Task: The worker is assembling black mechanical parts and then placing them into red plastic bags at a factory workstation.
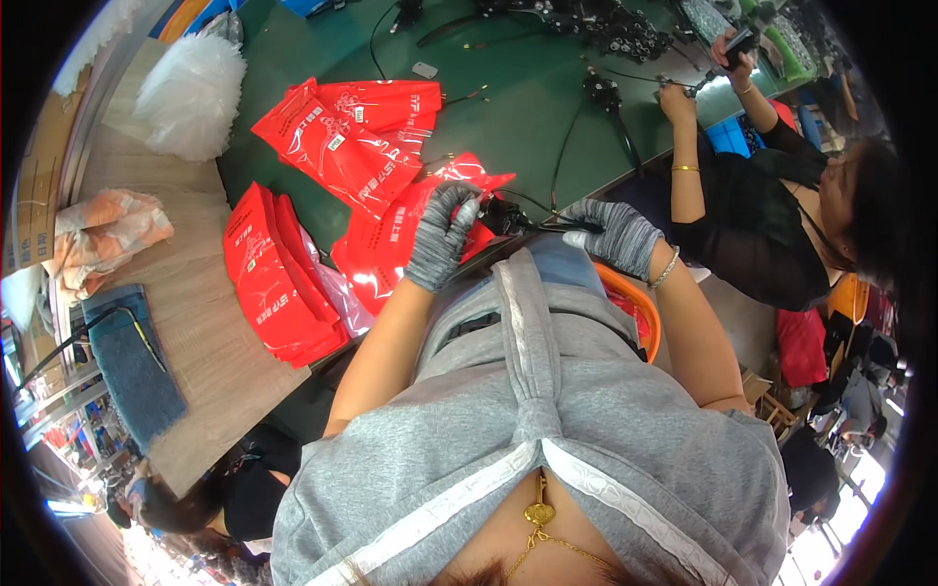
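My left hand [442, 236], in a grey knitted glove, is closed at the edge of a red plastic bag [386, 239]. Its fingertips meet a black part with thin cables [504, 217], just over the table's near edge. What the fingers pinch is partly hidden. My right hand [618, 236], gloved alike, has its fingers closed around the black cables [559, 223] running from that part. Beyond lie more red printed bags [347, 137], overlapping on the green table. A stack of red bags [278, 278] sits left of my left forearm.
A pile of black parts with cables [586, 34] covers the far side of the green tabletop [528, 107]. At right, a co-worker's hand [676, 101] handles a similar part. An orange basket [640, 308] stands beside my lap. White foam sheets [191, 98] lie far left.
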`<state>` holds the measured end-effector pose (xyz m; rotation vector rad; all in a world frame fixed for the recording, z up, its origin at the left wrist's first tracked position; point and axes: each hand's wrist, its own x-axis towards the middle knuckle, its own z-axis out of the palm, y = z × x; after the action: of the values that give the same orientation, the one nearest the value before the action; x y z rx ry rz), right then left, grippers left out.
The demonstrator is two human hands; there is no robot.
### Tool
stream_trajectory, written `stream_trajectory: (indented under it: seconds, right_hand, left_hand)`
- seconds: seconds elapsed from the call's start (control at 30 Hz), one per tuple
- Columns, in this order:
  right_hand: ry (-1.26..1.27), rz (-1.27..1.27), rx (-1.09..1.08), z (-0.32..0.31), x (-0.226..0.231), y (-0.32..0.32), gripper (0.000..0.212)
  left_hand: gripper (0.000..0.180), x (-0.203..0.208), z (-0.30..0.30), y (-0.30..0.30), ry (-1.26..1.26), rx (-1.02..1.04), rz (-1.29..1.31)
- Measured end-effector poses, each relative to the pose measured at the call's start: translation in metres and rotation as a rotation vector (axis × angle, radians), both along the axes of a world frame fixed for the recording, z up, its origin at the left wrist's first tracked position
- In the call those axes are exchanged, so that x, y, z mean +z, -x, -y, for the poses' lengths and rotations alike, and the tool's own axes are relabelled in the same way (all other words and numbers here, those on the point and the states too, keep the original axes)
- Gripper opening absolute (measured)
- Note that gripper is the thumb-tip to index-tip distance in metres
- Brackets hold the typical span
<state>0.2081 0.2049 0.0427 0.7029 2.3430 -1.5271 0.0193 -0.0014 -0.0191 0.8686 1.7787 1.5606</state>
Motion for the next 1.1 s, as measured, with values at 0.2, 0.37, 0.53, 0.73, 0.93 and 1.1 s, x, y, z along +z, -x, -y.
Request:
stream_trajectory:
  seconds: [0.2,0.37,0.53,0.73,0.93,1.1]
  right_hand:
    - [-0.289,0.087,0.11,0.004,0.03,0.003,0.032]
    - [-0.451,0.091,0.294,0.014,0.03,0.014,0.034]
    - [-0.173,-0.341,-0.004,0.037,0.009,0.038,0.04]
    - [0.547,-0.836,-0.47,-0.026,0.039,0.04,0.035]
    - [0.186,-0.241,-0.735,-0.078,-0.045,0.001,0.044]
    - [-0.554,0.268,-0.673,-0.107,-0.107,0.003,0.087]
  left_hand:
    - [0.017,0.012,-0.008,-0.005,-0.077,-0.027,0.142]
    - [0.019,0.029,-0.015,-0.029,-0.038,-0.159,-0.009]
    - [0.02,0.073,-0.026,-0.02,-0.154,-0.103,0.129]
    - [0.02,0.122,0.016,0.094,-0.518,0.389,0.265]
    - [0.034,0.208,0.038,0.163,-0.818,0.261,0.431]
    - [0.03,0.14,-0.033,0.143,-0.139,0.411,-0.209]
